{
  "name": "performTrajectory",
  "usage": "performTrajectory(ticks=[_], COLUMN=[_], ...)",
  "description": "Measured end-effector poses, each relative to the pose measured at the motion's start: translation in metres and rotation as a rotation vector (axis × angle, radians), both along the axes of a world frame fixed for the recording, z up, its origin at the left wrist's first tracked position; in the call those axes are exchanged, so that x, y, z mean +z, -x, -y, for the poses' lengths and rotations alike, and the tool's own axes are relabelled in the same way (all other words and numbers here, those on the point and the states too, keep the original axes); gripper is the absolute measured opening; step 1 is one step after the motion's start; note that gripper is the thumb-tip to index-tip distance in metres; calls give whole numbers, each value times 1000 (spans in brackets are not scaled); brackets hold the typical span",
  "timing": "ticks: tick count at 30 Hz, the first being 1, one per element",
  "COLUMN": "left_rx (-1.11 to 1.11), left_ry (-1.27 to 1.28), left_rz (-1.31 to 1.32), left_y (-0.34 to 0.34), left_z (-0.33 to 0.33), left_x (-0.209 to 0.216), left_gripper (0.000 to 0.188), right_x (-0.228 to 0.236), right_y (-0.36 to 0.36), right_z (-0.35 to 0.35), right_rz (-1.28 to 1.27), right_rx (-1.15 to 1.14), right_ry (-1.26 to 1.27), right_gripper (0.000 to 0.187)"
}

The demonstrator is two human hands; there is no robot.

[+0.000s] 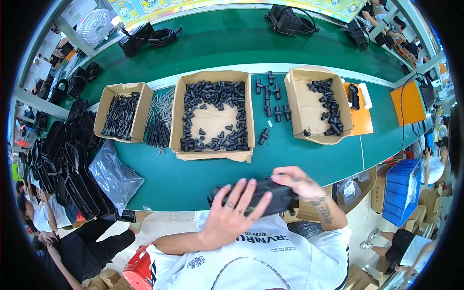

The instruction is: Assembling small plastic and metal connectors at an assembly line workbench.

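A long black plastic housing [278, 194] is held between my two hands at the front edge of the green table, close to my white shirt. My left hand [237, 203] lies across its left part, fingers spread over the top and gripping it. At the far right end my right hand [298, 182] has its fingers bent onto the housing; its fingertips are partly hidden. Ahead of my hands stands a cardboard box [212, 155] with many black plastic fittings [217, 92]. Several black cross-shaped connectors [267, 107] lie loose to its right.
On the left a smaller cardboard box [136, 89] holds thin black rods, with more rods [158, 130] beside it. Another box [307, 125] of fittings stands right. A clear plastic bag [116, 176] and stacked black housings [72, 179] lie left. A blue crate [401, 193] stands off the table's right.
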State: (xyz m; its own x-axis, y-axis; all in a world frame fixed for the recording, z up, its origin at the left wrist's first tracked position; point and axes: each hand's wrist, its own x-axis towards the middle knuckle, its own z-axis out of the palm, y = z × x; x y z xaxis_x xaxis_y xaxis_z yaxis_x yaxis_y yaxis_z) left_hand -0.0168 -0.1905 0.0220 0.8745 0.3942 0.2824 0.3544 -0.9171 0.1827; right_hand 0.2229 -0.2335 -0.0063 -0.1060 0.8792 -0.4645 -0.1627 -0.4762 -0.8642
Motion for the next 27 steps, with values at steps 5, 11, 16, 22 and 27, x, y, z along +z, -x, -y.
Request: performTrajectory(ticks=[5, 11, 16, 22, 27], left_rx=[65, 61, 37, 33, 0], left_ry=[233, 384, 380, 382, 387], left_rz=[-35, 18, 59, 103, 103], left_y=[33, 41, 39, 38, 37], left_z=[-22, -45, -55, -63, -69], left_x=[-37, -62, -65, -70, -75], left_gripper=[77, 80, 78, 77, 78], right_x=[-8, -36, -45, -7, 3], right_y=[6, -6, -11, -26, -7], right_z=[-27, -63, -73, -40, -21], right_rz=[957, 1231, 1176, 888, 914], right_rx=[-234, -111, -102, 150, 288], right_ry=[-515, -654, -553, -910, -903], right_gripper=[28, 40, 39, 38, 35])
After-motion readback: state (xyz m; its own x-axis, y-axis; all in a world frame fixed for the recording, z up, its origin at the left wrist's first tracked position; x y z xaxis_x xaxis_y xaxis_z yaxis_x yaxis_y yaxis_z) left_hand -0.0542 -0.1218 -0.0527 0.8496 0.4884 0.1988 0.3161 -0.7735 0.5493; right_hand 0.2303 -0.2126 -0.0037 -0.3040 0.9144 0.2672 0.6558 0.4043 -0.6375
